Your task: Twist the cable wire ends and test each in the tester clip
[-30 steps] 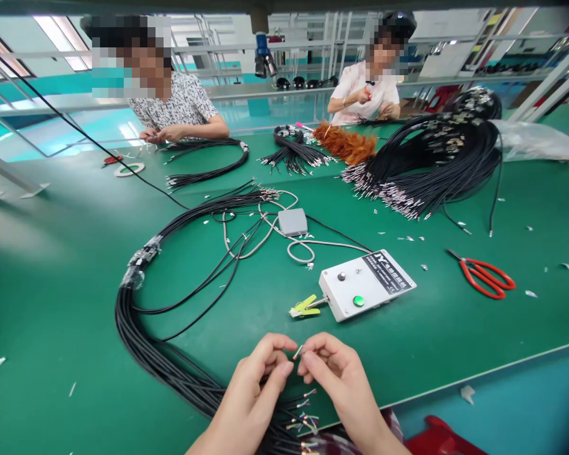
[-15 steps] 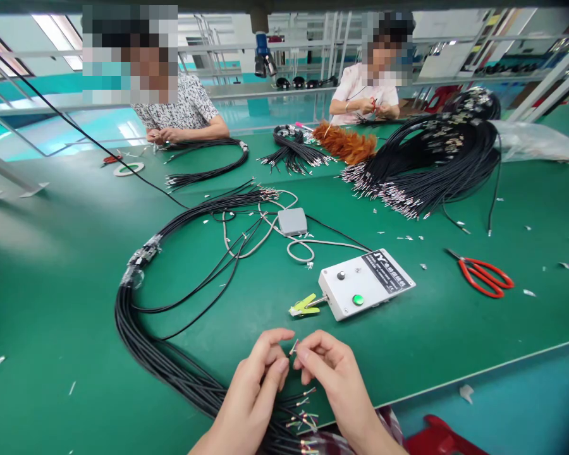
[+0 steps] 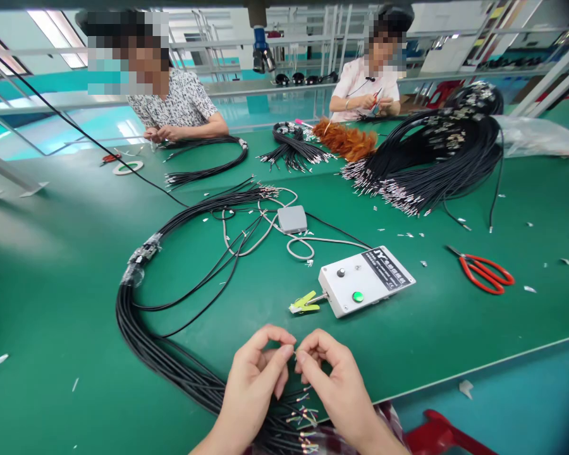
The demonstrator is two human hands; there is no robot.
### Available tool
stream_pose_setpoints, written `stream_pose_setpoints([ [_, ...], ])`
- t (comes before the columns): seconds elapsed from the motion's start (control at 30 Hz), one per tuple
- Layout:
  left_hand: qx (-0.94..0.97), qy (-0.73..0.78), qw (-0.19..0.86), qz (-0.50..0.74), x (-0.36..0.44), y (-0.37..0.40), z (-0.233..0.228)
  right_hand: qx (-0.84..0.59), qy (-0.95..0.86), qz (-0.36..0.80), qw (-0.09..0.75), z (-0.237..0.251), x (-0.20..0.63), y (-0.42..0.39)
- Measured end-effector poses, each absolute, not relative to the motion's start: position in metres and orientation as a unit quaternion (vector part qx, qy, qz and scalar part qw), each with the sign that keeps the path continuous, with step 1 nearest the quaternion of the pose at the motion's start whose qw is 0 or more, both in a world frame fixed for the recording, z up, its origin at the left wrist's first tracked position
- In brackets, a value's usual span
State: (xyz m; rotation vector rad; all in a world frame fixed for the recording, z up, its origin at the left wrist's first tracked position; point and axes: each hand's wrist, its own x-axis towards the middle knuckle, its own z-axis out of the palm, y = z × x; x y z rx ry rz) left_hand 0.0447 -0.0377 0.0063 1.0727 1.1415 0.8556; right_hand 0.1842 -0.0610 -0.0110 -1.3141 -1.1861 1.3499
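**Both hands pinching one wire end over the near bundle**

The left hand (image 3: 253,385) and the right hand (image 3: 334,382) are meeting fingertip to fingertip at the near edge of the green table (image 3: 52,284), each with thumb and forefinger pressed together on a thin wire end (image 3: 294,355) between them. What the fingers are doing to its tip is too small to tell. Just below the hands, the stripped ends (image 3: 303,417) of the black cable bundle (image 3: 137,335) are fanning out, showing coloured cores; the bundle itself is looping away to the left and far side.

Judging by that fan, only one end is being handled while many are waiting beside it, so the work is looking far from finished.

Beyond the hands, a white control box (image 3: 365,281) with a green button is lying with a yellow-green clip (image 3: 304,303) at its near-left corner. Red scissors (image 3: 483,272) are lying to the right, and a large heap of black cables (image 3: 436,158) is sitting far right. Two other people are working cables at the far side.
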Motion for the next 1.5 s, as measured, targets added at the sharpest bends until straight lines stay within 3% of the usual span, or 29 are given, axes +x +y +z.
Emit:
stream_pose_setpoints([
  [0.23, 0.453, 0.538, 0.606, 0.371, 0.045, -0.037, 0.008, -0.542, -0.550, 0.470, 0.428, -0.007, 0.197, -0.059],
  [0.37, 0.459, 0.547, 0.597, 0.367, 0.046, -0.035, 0.007, -0.559, -0.654, 0.278, 0.428, -0.009, 0.209, -0.060],
  [0.47, 0.489, 0.539, 0.584, 0.360, 0.046, -0.037, 0.003, -0.522, -0.767, 0.123, 0.351, -0.002, 0.210, -0.056],
  [0.57, 0.547, 0.526, 0.542, 0.360, 0.046, -0.039, -0.001, -0.484, -0.830, 0.053, 0.274, 0.006, 0.206, -0.049],
  [0.77, 0.637, 0.512, 0.450, 0.360, 0.044, -0.040, -0.002, -0.449, -0.856, 0.048, 0.253, 0.010, 0.220, -0.042],
  [1.0, 0.575, 0.524, 0.511, 0.367, 0.047, -0.033, -0.001, -0.494, -0.815, 0.027, 0.302, 0.011, 0.220, -0.046],
  [1.37, 0.556, 0.540, 0.510, 0.374, 0.046, -0.015, -0.007, -0.504, -0.830, -0.053, 0.231, 0.019, 0.229, -0.013],
  [1.5, 0.532, 0.539, 0.527, 0.386, 0.045, -0.002, -0.009, -0.491, -0.857, -0.102, 0.122, 0.016, 0.230, 0.008],
])
